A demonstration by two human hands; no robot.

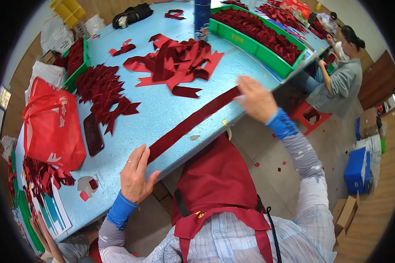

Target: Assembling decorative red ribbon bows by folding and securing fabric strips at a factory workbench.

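A long dark red velvet ribbon strip (193, 122) lies stretched along the near edge of the light blue table (158, 109). My left hand (136, 175) pinches its near end at the table's edge. My right hand (256, 98) grips its far end, pulling it taut. A heap of cut red ribbon pieces (175, 61) lies beyond the strip in the middle of the table. A second pile of dark red cut pieces (103, 90) sits to the left. A red apron (215, 184) hangs below my arms.
A red plastic bag (52, 127) and a dark phone (93, 135) lie at the left. A green tray (250, 44) full of red pieces and a blue bottle (202, 17) stand at the back. Another person (338, 83) sits at right, near a red stool (309, 116) and blue crate (355, 171).
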